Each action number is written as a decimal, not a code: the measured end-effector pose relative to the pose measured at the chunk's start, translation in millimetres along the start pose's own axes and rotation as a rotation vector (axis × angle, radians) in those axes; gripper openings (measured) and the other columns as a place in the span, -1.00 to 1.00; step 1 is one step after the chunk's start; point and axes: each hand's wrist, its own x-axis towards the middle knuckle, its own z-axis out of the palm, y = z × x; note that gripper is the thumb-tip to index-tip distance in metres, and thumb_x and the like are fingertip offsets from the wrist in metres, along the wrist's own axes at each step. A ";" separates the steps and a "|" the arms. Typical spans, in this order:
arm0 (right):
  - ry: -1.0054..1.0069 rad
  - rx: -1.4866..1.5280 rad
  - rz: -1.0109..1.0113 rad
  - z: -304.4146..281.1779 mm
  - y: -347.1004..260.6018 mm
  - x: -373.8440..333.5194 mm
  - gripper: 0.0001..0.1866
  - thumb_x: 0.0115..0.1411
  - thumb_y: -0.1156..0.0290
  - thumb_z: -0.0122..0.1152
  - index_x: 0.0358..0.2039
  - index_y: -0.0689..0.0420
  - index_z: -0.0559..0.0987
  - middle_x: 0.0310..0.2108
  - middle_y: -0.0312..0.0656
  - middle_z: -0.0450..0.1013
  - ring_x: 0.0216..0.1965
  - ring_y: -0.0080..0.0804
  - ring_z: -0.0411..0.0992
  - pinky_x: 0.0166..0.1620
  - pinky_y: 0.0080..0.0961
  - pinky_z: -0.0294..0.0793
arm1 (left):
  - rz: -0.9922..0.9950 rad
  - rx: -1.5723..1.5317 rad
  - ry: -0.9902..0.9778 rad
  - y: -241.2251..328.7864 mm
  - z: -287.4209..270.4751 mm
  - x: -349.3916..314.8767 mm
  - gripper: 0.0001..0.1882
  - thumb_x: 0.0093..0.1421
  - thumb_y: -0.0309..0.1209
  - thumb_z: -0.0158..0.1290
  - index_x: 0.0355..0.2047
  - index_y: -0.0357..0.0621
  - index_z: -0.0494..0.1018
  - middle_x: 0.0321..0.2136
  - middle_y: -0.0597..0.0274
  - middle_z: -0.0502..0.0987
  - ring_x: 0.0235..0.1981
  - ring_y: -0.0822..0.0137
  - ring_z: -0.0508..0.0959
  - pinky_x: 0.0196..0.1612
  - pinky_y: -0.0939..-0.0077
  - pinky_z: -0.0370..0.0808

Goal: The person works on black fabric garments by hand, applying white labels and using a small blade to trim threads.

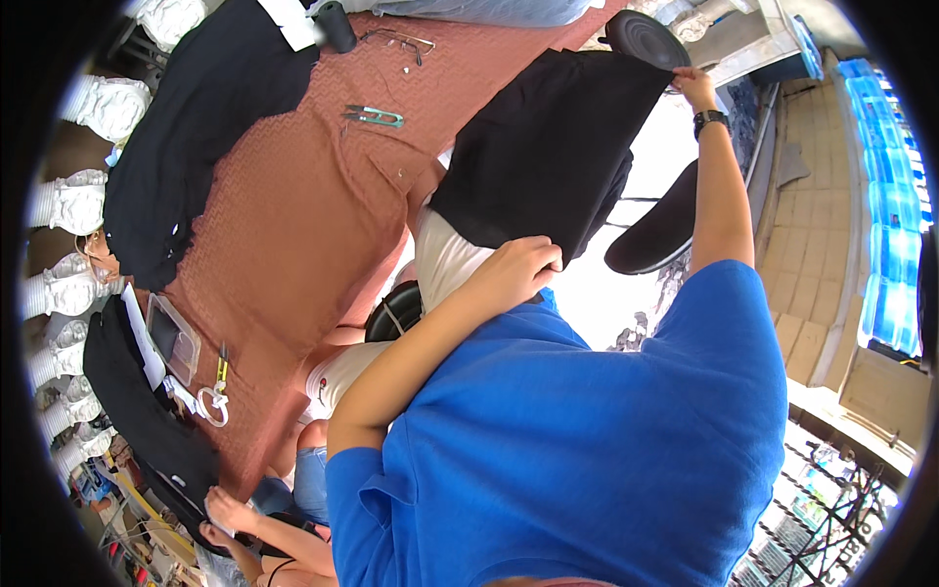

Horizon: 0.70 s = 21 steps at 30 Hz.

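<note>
A piece of black cloth point(548, 147) is stretched across my lap, its left part reaching the edge of the table. My right hand point(693, 86), with a dark watch on the wrist, pinches its far right corner and holds it out at arm's length. Close to my body, my left hand point(528, 266) is closed on the near edge of the same cloth. Its fingertips are partly hidden. Teal-handled thread snips point(374, 116) lie on the brown textured tablecloth point(284, 225) to the left, apart from both hands.
More black cloth point(196, 137) covers the table's far left, near a black thread spool point(335, 27) and eyeglasses point(396, 44). A clear plastic box point(174, 338) and yellow cutter point(222, 366) lie nearer. Another person's hands point(230, 514) work at lower left. Black seats point(657, 227) stand to the right.
</note>
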 end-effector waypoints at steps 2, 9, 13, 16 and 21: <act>0.101 -0.394 0.161 14.7 29.1 -18.4 -0.66 0.06 0.48 0.40 -0.09 0.11 0.71 -0.13 -0.15 0.67 -0.12 -0.24 0.64 -0.01 -0.33 0.63 | -0.069 -0.073 -0.119 -20.1 16.1 -4.5 -0.86 0.20 -0.52 0.20 -0.21 -0.24 0.57 -0.31 0.07 0.61 -0.25 0.07 0.63 -0.19 0.29 0.54; 0.634 -0.372 -0.353 106.2 -33.3 -97.8 -0.65 0.10 0.43 0.37 -0.09 0.16 0.57 -0.19 -0.05 0.53 -0.03 -0.03 0.42 0.05 -0.16 0.42 | -0.200 -0.073 0.203 11.1 -50.6 -54.0 -0.73 0.20 -0.51 0.21 -0.08 -0.24 0.61 -0.11 -0.01 0.63 -0.10 0.10 0.65 -0.03 0.31 0.57; 0.412 -0.008 -0.718 175.3 -203.8 -186.8 -0.77 0.16 0.51 0.40 -0.19 0.19 0.56 -0.27 -0.14 0.47 -0.38 -0.29 0.41 -0.27 -0.32 0.43 | -0.358 0.111 0.768 8.8 -121.0 -115.2 -0.77 0.25 -0.56 0.19 -0.07 -0.26 0.60 -0.14 0.08 0.60 -0.15 0.25 0.62 -0.09 0.43 0.57; 0.060 0.234 -1.046 245.2 -314.8 -234.8 -0.84 0.16 0.55 0.36 -0.24 0.20 0.58 -0.27 -0.10 0.50 -0.26 -0.15 0.48 -0.14 -0.29 0.50 | -0.425 0.409 1.069 4.8 -162.1 -163.0 -0.81 0.29 -0.59 0.15 -0.09 -0.28 0.60 -0.16 0.10 0.57 -0.18 0.31 0.60 -0.12 0.47 0.55; -0.318 0.251 -1.338 392.2 -430.3 -263.7 -0.77 0.20 0.41 0.37 -0.15 0.16 0.61 -0.20 -0.09 0.49 -0.13 -0.01 0.42 -0.01 -0.17 0.42 | -0.487 0.616 1.248 6.2 -203.8 -210.4 -0.80 0.29 -0.58 0.16 -0.08 -0.23 0.61 -0.14 0.13 0.55 -0.18 0.31 0.58 -0.09 0.46 0.53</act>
